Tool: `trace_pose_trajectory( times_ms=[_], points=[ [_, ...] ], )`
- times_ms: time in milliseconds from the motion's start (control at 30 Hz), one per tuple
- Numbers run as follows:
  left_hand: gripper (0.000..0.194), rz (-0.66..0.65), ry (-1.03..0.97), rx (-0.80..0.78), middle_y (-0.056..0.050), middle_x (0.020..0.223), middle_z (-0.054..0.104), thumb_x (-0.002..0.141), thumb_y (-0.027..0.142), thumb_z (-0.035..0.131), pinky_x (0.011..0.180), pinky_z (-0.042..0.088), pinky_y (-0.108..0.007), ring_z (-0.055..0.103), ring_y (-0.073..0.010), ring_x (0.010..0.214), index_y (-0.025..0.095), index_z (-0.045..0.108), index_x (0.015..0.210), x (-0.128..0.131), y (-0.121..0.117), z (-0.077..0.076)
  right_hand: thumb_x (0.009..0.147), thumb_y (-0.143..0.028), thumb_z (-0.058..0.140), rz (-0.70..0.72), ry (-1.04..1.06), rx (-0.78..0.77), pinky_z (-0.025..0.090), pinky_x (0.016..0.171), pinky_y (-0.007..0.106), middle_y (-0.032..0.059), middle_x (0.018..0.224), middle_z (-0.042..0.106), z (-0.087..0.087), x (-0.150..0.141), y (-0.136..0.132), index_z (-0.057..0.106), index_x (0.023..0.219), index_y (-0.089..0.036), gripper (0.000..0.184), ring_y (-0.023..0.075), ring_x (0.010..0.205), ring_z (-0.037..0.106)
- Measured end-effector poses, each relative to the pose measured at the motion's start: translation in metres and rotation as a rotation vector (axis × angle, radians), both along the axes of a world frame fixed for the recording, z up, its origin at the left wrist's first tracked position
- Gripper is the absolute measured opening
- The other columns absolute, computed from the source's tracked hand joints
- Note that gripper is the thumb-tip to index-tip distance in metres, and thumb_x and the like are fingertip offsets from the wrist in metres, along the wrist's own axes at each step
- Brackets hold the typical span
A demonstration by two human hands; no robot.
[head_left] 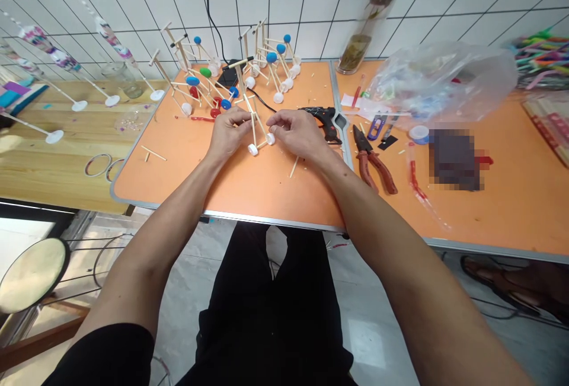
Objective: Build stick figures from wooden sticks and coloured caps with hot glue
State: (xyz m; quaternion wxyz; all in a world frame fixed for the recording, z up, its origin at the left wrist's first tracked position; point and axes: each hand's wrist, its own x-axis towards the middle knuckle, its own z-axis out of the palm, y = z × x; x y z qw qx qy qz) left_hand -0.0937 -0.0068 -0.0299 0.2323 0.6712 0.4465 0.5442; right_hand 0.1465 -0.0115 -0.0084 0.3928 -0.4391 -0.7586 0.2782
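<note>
A: What's on the orange folding table (146,178)?

B: A wooden stick model (253,128), raised off the tabletop between both hands.

A: Held how?

B: The left hand (229,132) grips a stick; the right hand (299,134) pinches by a white wheel (269,138), steadying it. A hot glue gun (323,122) lies within reach.

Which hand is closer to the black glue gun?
Right. The right hand sits just beside the glue gun, to its left; the left hand is farther left, on the stick frame.
</note>
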Motion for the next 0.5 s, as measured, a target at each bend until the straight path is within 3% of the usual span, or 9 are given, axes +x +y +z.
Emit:
trace_pose_trajectory(
  times_ms=[500],
  points=[
    [0.016,-0.017,-0.012,0.032,-0.002,0.081,0.074,0.094,0.038,0.1,0.082,0.054,-0.037,0.067,-0.0199,0.082,0.029,0.092,0.083,-0.0043,0.0087,-0.0066,0.098,-0.011,0.068,0.008,-0.01,0.023,0.059,0.096,0.041,0.0078,0.107,0.091,-0.0029,-0.0007,0.0005,0.092,0.109,-0.02,0.027,0.0247,0.092,0.076]
  ],
)
